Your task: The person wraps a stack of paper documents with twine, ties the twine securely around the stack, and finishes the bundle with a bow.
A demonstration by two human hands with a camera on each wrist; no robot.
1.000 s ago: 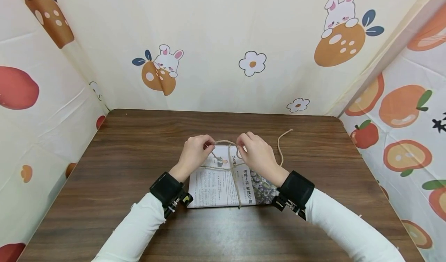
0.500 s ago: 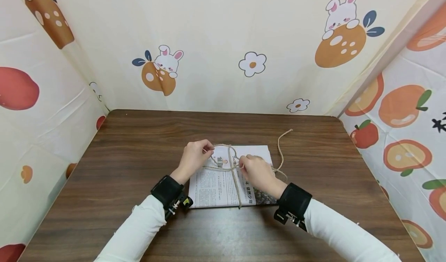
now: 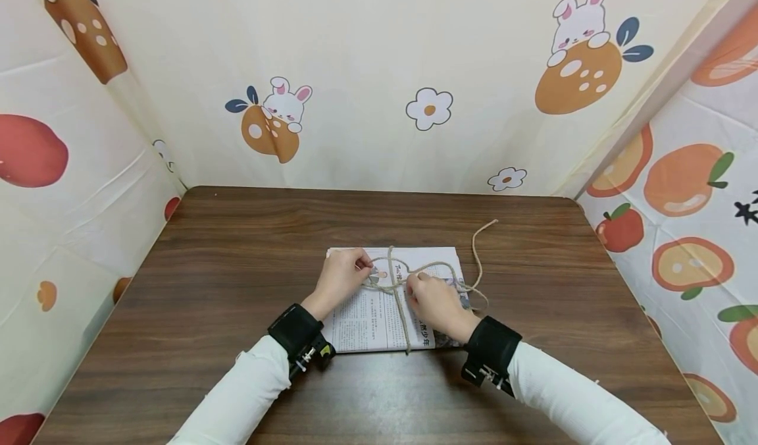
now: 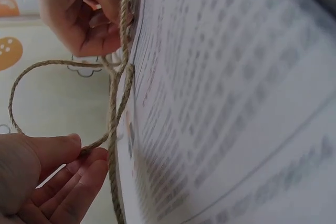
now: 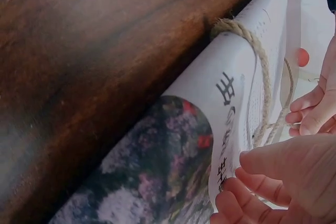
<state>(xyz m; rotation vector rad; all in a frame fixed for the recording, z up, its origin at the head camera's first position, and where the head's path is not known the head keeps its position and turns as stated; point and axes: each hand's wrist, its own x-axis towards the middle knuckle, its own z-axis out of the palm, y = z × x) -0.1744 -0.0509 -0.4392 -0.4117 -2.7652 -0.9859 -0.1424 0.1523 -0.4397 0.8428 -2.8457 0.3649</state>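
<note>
A folded stack of newspaper (image 3: 367, 326) lies on the table, bound crosswise with tan twine (image 3: 400, 313). My left hand (image 3: 343, 277) is over its upper left part. In the left wrist view, that hand's thumb and fingers pinch a strand of the twine (image 4: 97, 142), which bows out in a loop beside the crossing. My right hand (image 3: 437, 303) is just right of the crossing, fingers bent and tips close to the twine. In the right wrist view, its thumb (image 5: 262, 162) lies above the curled fingers; I cannot tell whether they hold twine.
A long loose tail of twine (image 3: 476, 247) runs past the paper's right side toward the back of the wooden table (image 3: 260, 221). Printed fabric (image 3: 355, 103) hangs behind and at both sides. Each wrist wears a black strap (image 3: 494, 343) with a camera.
My right hand has come down and toward me from the paper's far edge to the crossing. My left hand has shifted right and slightly nearer. A twine strand now arches behind the right hand.
</note>
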